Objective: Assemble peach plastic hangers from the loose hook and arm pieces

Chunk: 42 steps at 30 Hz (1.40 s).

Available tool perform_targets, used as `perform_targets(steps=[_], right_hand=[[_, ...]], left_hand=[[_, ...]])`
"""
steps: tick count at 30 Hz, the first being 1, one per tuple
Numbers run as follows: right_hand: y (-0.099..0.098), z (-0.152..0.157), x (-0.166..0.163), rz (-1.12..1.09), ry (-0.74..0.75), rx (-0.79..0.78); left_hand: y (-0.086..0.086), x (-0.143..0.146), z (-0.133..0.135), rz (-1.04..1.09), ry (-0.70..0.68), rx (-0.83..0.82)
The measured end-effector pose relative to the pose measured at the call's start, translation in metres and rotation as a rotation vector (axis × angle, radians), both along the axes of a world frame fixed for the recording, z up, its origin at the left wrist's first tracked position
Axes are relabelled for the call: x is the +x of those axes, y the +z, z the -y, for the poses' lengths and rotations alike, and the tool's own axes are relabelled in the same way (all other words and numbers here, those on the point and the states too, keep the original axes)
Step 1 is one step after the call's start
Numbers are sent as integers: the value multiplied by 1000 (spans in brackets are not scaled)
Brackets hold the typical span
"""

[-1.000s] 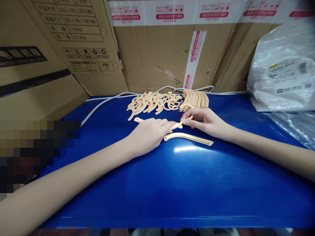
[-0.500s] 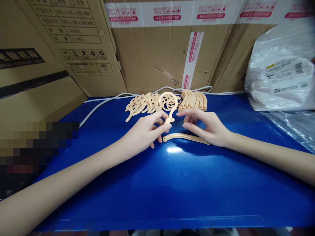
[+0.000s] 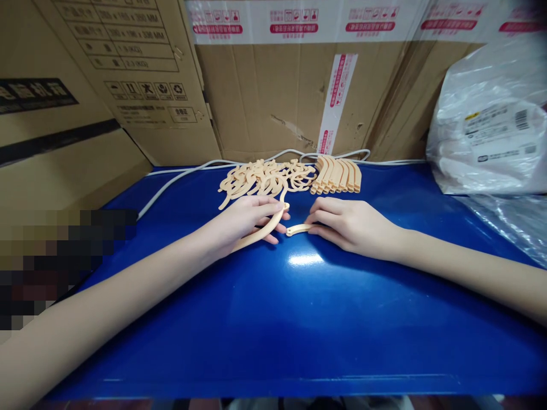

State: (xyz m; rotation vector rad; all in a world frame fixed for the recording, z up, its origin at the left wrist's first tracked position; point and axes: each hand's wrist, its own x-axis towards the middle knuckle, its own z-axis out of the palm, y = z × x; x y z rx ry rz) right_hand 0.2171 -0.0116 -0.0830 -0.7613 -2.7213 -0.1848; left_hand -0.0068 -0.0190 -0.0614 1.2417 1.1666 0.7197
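My left hand (image 3: 252,219) is closed on a beige hanger piece (image 3: 264,230). A curved arm slants down across the palm, and a hook rises from its upper end, partly lost against the heap behind. Across a small gap, my right hand (image 3: 342,225) pinches a beige curved hanger arm (image 3: 296,229) close to the blue surface. Its end with a small hole points left toward my left fingers; the rest is hidden under the right hand.
Behind my hands lie a loose heap of beige hooks (image 3: 252,179) and a neat row of curved hanger arms (image 3: 337,175). A white cable (image 3: 171,176) runs past cardboard boxes (image 3: 273,102). A plastic bag (image 3: 491,125) stands at the right of the blue table (image 3: 299,330).
My right hand has closed on the hanger arm lying on the table. My left hand has turned and lowered its piece, so the hook sits lower and the attached arm now shows.
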Motion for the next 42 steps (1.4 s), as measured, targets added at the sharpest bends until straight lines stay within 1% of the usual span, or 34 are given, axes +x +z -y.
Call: perform_targets(steps=[3, 7, 11, 14, 18, 24, 27, 30, 32, 34, 38, 42], right_hand=[[-1, 2, -3, 47, -11, 96], [-3, 0, -3, 69, -22, 139], [-4, -2, -2, 21, -69, 90], [-4, -2, -1, -33, -94, 66], [-5, -2, -1, -66, -82, 66], [-4, -3, 1, -36, -58, 48], [-4, -1, 3, -65, -51, -11], [-4, 1, 4, -104, -100, -64], [-4, 3, 5, -127, -143, -69], [-3, 4, 4, -149, -156, -83], [-2, 5, 2, -112, -114, -101], [-1, 4, 1, -53, -95, -58]], left_hand=[[-1, -1, 0, 7, -11, 13], [-3, -2, -1, 9, -23, 22], [-6, -3, -4, 19, -73, 44], [-8, -4, -5, 10, -70, 59], [-8, -4, -5, -12, -75, 58], [-5, -1, -4, -28, -52, 64], [-3, 1, -3, -10, -35, 54], [-2, 2, -2, -8, -26, 43], [-3, 1, -2, 1, -32, 53], [-3, 1, -2, 15, -39, 62], [-5, 0, -3, 39, -46, 57], [-6, 0, -4, 43, -85, 54]])
